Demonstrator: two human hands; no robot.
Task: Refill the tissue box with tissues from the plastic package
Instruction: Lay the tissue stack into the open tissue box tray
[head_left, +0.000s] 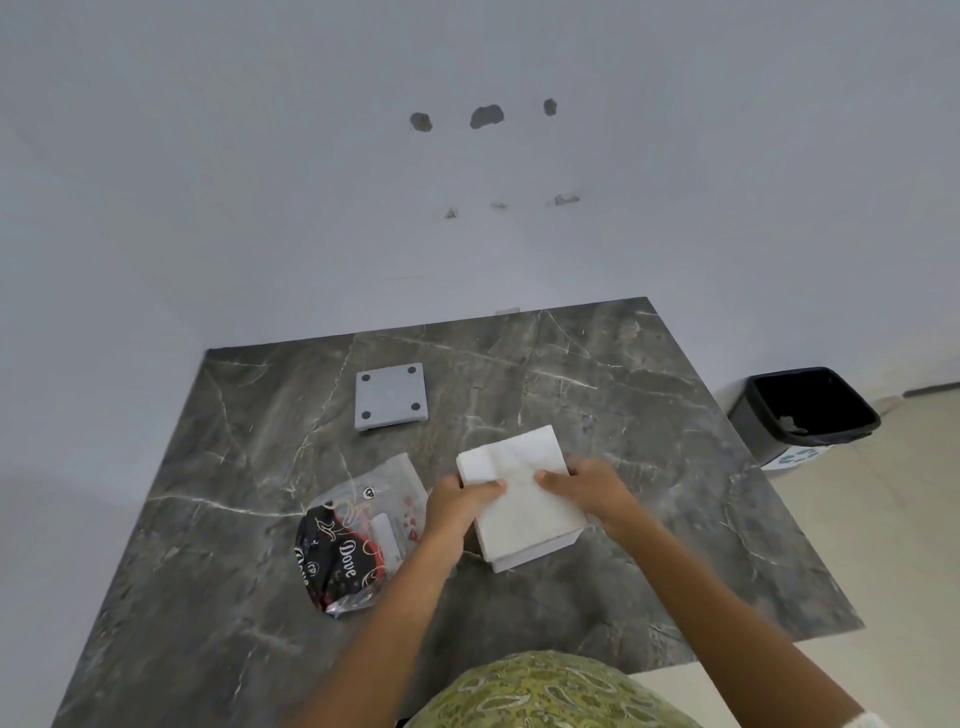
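Setting: plain indoor room, type uncertain; looks like a home or small office corner. Dark grey marble-pattern table (597, 395) set against a bare white wall (260, 182). Wall at 12 o'clock shows patched or chipped holes (487, 116). Small black-lined waste bin (802, 413) on pale tiled floor (893, 545) at 3 o'clock. No machinery or shop fittings visible.

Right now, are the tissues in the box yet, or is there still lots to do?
Nearly. The package lies opened and flattened on the table, and the box's base is off, lying apart. Both hands, left and right, press the tissues onto the open box; they still stick out on top. Left: push them in and put the base back on.
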